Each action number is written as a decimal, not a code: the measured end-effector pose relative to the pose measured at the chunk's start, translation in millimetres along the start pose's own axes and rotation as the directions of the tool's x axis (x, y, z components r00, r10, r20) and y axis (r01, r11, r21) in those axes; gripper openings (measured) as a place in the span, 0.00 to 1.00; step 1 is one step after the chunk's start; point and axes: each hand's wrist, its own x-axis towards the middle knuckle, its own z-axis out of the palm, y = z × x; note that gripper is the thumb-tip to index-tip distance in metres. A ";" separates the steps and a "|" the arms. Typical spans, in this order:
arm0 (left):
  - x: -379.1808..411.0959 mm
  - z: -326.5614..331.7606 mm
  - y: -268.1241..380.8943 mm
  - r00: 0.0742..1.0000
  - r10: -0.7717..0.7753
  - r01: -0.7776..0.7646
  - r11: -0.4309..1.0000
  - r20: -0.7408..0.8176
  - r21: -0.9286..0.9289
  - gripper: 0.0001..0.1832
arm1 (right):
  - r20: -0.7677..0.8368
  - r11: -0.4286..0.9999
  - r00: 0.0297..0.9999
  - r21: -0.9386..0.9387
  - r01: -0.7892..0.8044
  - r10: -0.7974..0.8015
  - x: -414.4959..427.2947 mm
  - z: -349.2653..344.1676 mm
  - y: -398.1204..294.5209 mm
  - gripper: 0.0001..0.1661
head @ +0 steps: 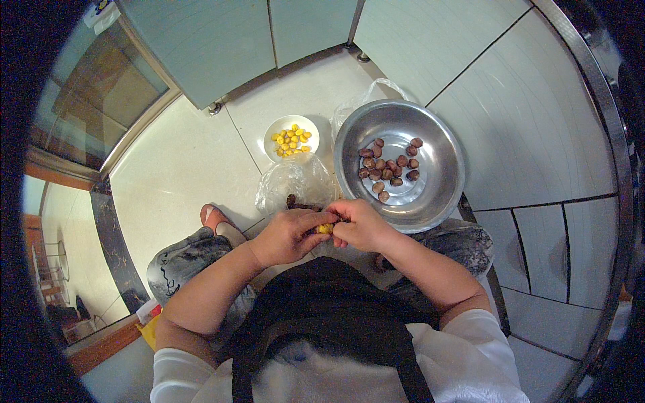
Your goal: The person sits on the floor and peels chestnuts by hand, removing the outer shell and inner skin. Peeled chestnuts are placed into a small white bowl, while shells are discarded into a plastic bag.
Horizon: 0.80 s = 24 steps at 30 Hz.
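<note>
Between my two hands is a partly peeled chestnut (325,228), its yellow flesh showing and some dark shell by my fingertips. My left hand (295,234) grips it from the left, and my right hand (360,225) pinches at it from the right. Just beyond my hands a clear plastic bag (297,176) lies on the floor with dark shell pieces (302,205) at its near side. Farther off, a white plate (268,142) holds several peeled yellow chestnuts (291,138). To the right, a stainless steel basin (446,176) contains several brown chestnuts (387,174) in their shells.
Pale cabinet doors (534,126) rise along the right side, with more cabinets (211,40) ahead. Another clear plastic bag (345,111) lies partly under the basin. My knees flank my hands, the right one close to the basin. A glass-panelled door (111,95) stands at the left.
</note>
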 end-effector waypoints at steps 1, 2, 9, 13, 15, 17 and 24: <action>-0.2 -0.1 -0.2 1.000 -0.009 0.010 1.000 0.010 -0.004 0.16 | -0.002 1.000 1.000 0.012 0.002 -0.002 0.1 0.1 0.6 0.10; 0.3 -1.3 2.0 1.000 -0.021 0.021 0.999 -0.004 -0.050 0.16 | -0.004 1.000 1.000 0.024 0.004 -0.004 0.3 0.0 1.2 0.10; 1.0 -9.7 8.3 0.982 -0.187 0.189 0.932 0.036 -0.309 0.14 | -0.091 0.974 0.995 0.224 -0.015 0.036 -2.1 0.2 -1.2 0.09; 0.9 -10.7 11.2 0.917 -0.367 0.358 0.586 0.155 -0.727 0.11 | -0.076 0.940 0.997 0.340 -0.002 0.030 -0.4 -2.0 2.4 0.08; 1.9 -10.5 11.5 0.909 -0.388 0.379 0.619 0.152 -0.687 0.11 | -0.092 0.931 0.996 0.364 0.020 0.014 1.4 -3.4 6.8 0.07; 2.1 -8.8 6.6 0.950 -0.312 0.279 0.797 0.031 -0.535 0.12 | -0.116 0.928 0.993 0.368 0.055 -0.013 2.2 -4.3 9.1 0.07; 2.0 -7.9 -4.9 0.982 -0.182 0.173 0.973 -0.047 -0.155 0.16 | -0.140 0.950 0.990 0.306 0.058 -0.015 2.0 -1.9 8.3 0.05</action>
